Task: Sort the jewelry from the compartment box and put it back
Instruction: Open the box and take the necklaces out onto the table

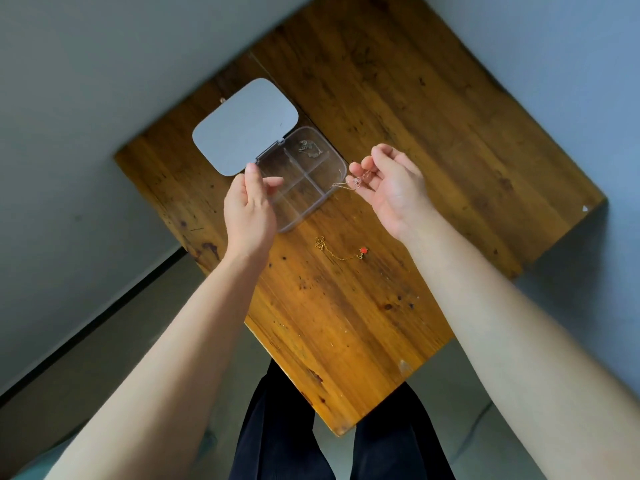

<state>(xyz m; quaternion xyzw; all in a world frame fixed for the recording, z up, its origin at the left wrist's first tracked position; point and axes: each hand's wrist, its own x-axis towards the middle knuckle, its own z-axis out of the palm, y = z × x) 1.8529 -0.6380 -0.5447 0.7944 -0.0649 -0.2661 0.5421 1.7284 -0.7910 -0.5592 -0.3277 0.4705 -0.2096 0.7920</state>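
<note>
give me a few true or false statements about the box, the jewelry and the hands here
1. The box lid is open. True.
2. The right hand holds a thin chain. True.
3. The necklace with the red pendant lies inside the compartment box. False: it lies on the wooden table, nearer the person than the box.
4. Every compartment is empty. False: a silver piece lies in a far compartment.
5. The left hand holds the red pendant. False: it is at the box's near left edge.

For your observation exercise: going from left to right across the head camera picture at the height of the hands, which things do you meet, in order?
Left hand → clear compartment box → thin chain pinched in the right hand's grip → right hand. All sit over the wooden table.
</note>
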